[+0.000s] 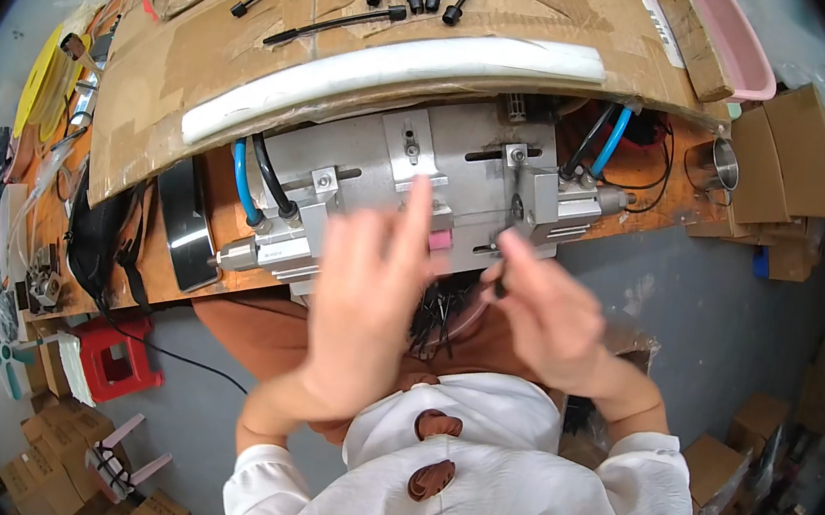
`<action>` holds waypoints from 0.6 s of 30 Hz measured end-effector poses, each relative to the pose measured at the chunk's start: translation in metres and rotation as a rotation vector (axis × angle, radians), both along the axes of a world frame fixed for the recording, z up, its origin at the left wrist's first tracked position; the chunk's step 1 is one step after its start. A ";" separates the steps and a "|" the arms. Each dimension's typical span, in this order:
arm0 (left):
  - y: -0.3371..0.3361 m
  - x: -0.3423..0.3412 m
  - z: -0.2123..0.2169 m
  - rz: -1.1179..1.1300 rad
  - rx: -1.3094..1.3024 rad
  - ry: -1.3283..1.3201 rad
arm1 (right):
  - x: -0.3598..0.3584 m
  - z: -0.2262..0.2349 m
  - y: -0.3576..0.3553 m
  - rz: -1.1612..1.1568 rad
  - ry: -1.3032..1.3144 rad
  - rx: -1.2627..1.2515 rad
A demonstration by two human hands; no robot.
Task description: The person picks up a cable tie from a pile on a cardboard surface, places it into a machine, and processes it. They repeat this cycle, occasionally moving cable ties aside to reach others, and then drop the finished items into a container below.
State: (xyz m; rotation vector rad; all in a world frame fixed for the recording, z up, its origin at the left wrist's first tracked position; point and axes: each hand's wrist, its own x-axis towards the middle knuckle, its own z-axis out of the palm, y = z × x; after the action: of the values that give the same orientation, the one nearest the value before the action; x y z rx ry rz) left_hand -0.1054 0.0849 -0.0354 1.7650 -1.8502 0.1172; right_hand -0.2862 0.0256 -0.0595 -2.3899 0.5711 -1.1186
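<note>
My left hand [365,298] is smeared by motion over the front of a silver metal fixture [361,174]. Its index finger stretches forward, and I make out nothing held in it. A small pink block [440,239] shows beside its fingers. To the right, my right hand [558,323] is pinched around a small dark piece [500,289], whose kind is too blurred to name. Its fingertips are near the fixture's right-hand clamp [539,205]. Between my hands, a bunch of thin black stems [438,321] lies low by my lap, partly hidden.
A cardboard sheet [355,35] edged with white foam [391,79] overhangs the fixture, with several black capped rods [336,25] on it. Blue hoses [243,184] run into the fixture. A black phone-like slab [187,224] and a metal cup [714,166] flank it on the wooden bench [110,261].
</note>
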 end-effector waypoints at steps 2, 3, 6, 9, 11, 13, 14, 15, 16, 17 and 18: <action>-0.044 0.024 0.027 0.058 -0.146 -0.020 | 0.003 -0.022 0.016 -0.021 0.108 0.057; -0.064 0.040 0.039 0.115 -0.187 -0.032 | 0.009 -0.028 0.022 -0.011 0.135 0.095; -0.111 0.090 0.038 0.052 -0.224 -0.090 | 0.023 -0.038 0.026 0.044 0.190 0.160; -0.123 0.097 0.044 -0.143 0.034 0.035 | 0.030 -0.045 0.020 0.018 0.171 0.129; -0.121 0.091 0.051 -0.154 0.100 0.022 | 0.028 -0.046 0.018 0.001 0.201 0.129; -0.120 0.090 0.049 -0.157 0.070 0.005 | 0.028 -0.045 0.017 -0.006 0.228 0.122; -0.119 0.089 0.049 -0.159 0.045 -0.013 | 0.029 -0.044 0.018 -0.006 0.215 0.135; -0.117 0.088 0.050 -0.158 0.040 -0.012 | 0.030 -0.044 0.020 -0.005 0.202 0.149; -0.114 0.087 0.051 -0.143 0.034 -0.001 | 0.029 -0.042 0.020 0.015 0.254 0.126; -0.110 0.086 0.052 -0.127 0.028 0.010 | 0.028 -0.037 0.019 0.018 0.254 0.121; -0.103 0.083 0.051 -0.120 -0.022 0.020 | 0.029 -0.024 0.017 0.037 0.322 0.103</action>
State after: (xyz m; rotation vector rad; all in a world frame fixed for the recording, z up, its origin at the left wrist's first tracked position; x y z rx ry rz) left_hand -0.0220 -0.0186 0.0155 1.6304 -1.9281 0.0730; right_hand -0.2573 0.0426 -0.0834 -2.4939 0.6678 -0.6732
